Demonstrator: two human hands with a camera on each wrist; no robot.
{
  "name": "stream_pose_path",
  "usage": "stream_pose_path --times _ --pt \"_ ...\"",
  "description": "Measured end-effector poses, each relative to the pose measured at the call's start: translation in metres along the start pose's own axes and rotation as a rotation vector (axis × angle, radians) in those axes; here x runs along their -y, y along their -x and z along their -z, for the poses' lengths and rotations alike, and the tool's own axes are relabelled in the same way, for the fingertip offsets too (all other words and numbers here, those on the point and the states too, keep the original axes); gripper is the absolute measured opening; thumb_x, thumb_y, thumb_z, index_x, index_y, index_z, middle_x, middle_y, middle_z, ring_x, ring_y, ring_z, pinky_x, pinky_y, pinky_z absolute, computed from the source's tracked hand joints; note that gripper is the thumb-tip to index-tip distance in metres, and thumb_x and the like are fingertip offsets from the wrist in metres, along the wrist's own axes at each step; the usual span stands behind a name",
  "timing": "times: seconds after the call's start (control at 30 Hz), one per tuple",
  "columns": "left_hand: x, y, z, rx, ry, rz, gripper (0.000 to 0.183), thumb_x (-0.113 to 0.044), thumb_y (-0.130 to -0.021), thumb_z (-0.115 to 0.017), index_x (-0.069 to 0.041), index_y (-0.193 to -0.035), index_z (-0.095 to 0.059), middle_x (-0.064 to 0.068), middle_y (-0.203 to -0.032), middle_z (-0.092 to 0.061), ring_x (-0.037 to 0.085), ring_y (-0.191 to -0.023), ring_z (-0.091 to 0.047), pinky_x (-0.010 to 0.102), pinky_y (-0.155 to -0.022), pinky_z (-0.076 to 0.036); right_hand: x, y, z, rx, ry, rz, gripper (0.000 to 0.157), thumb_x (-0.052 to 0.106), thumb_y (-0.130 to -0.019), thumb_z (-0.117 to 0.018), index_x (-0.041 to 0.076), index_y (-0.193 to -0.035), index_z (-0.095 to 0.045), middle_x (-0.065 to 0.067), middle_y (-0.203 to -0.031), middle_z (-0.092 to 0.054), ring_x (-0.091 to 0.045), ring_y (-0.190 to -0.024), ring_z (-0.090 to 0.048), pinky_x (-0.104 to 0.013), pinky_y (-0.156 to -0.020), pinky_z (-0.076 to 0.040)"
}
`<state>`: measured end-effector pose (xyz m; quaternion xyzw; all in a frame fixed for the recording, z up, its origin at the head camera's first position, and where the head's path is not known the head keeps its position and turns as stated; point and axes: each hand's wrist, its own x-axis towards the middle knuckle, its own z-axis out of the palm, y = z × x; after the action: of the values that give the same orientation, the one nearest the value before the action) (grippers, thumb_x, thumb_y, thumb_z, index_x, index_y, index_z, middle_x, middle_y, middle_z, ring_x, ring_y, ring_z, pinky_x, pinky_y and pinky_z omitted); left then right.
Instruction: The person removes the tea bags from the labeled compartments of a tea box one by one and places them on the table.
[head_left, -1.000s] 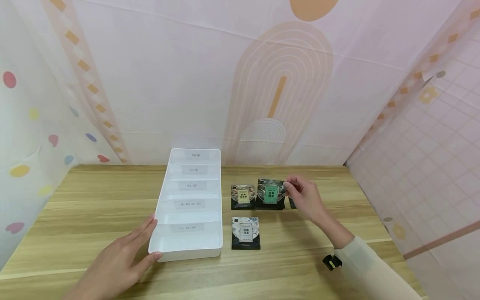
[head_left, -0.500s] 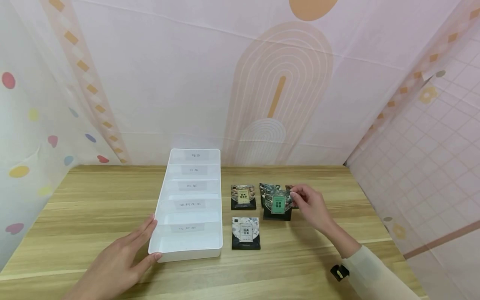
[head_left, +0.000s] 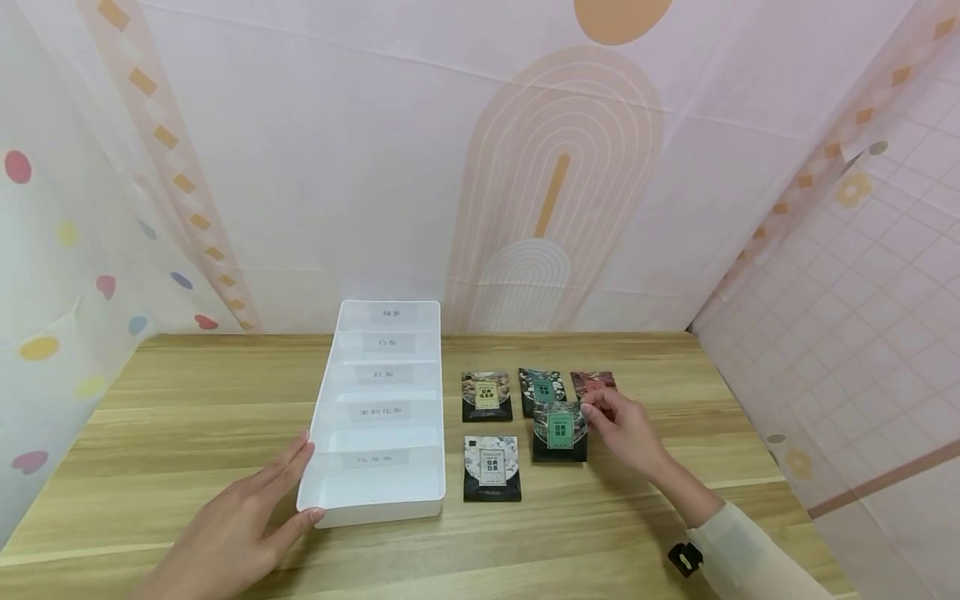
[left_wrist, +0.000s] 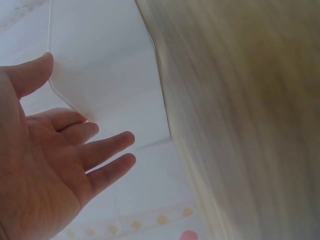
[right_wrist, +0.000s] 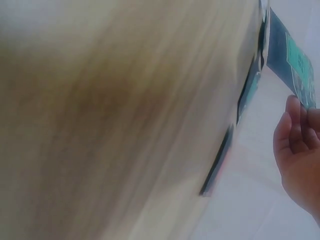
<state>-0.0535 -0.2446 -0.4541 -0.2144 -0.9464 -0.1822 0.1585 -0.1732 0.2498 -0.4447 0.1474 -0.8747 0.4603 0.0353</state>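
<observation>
My right hand [head_left: 626, 429] pinches the upper right corner of a tea bag sachet [head_left: 559, 432] with a green label. In the right wrist view that green-label sachet [right_wrist: 291, 55] is lifted off the table, tilted. My left hand [head_left: 240, 517] touches the near left corner of a white compartment box [head_left: 382, 515], its fingers fairly straight along the wall and rim, as the left wrist view also shows. Paper labels mark the box's dividers. Behind the held sachet lie a dark floral sachet [head_left: 542, 388] and a red sachet [head_left: 592, 382], partly covered by my right hand.
A yellow-label sachet [head_left: 487, 395] lies right of the box, and a white-label sachet [head_left: 492, 468] lies nearer to me. All rest on the wooden table [head_left: 187, 408]. A patterned cloth [head_left: 337, 167] hangs behind the table. A black strap piece [head_left: 685, 559] is by my right sleeve.
My right hand has drawn the green-label sachet toward me, off the back row. The floral and red sachets have come into view. My left hand has stayed on the box.
</observation>
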Motion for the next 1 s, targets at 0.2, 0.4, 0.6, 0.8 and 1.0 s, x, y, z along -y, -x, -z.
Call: stream_pose_path --times 0.2,0.4,0.6,0.8,1.0 --pt "0.000 0.000 -0.001 -0.001 -0.001 -0.001 0.082 -0.039 -0.088 -0.084 0.003 -0.151 -0.052 0.017 -0.155 -0.053 0.036 -0.120 -0.068 0.053 -0.089 -0.055 -0.005 0.001 -0.002 0.033 0.034 -0.004 0.006 -0.003 -0.101 -0.065 -0.001 -0.102 -0.070 -0.004 -0.083 -0.068 -0.024 -0.074 -0.067 -0.027 -0.064 -0.058" --pt "0.000 0.000 0.000 0.003 0.002 0.006 0.082 -0.039 -0.088 -0.084 0.002 -0.152 -0.052 0.016 -0.156 -0.052 0.035 -0.121 -0.067 0.053 -0.089 -0.054 -0.010 0.002 -0.003 0.061 0.078 0.003 0.007 -0.002 -0.101 -0.066 0.002 -0.100 -0.071 -0.001 -0.078 -0.065 -0.014 -0.069 -0.060 -0.024 -0.056 -0.050" --pt "0.000 0.000 0.000 0.011 0.008 0.011 0.082 -0.039 -0.089 -0.083 0.002 -0.153 -0.051 0.017 -0.157 -0.051 0.036 -0.121 -0.067 0.054 -0.090 -0.055 -0.015 0.001 -0.004 0.085 0.118 0.013 0.008 -0.002 -0.102 -0.065 0.003 -0.101 -0.072 0.000 -0.080 -0.066 -0.011 -0.070 -0.060 -0.025 -0.058 -0.051" --pt "-0.001 0.000 0.001 0.009 0.003 0.011 0.082 -0.039 -0.089 -0.083 0.002 -0.152 -0.051 0.017 -0.156 -0.052 0.035 -0.121 -0.068 0.053 -0.089 -0.054 -0.015 0.000 -0.005 0.114 0.140 -0.036 0.008 -0.002 -0.101 -0.066 0.001 -0.102 -0.073 -0.002 -0.083 -0.069 -0.013 -0.072 -0.062 -0.025 -0.060 -0.054" --pt "-0.002 0.000 0.002 0.010 0.014 0.009 0.080 -0.038 -0.090 -0.083 0.003 -0.151 -0.052 0.017 -0.156 -0.052 0.036 -0.120 -0.068 0.054 -0.089 -0.056 -0.016 -0.001 -0.006 0.144 0.138 -0.089 0.007 -0.002 -0.101 -0.065 -0.001 -0.101 -0.073 -0.002 -0.082 -0.069 -0.014 -0.071 -0.064 -0.026 -0.060 -0.056"
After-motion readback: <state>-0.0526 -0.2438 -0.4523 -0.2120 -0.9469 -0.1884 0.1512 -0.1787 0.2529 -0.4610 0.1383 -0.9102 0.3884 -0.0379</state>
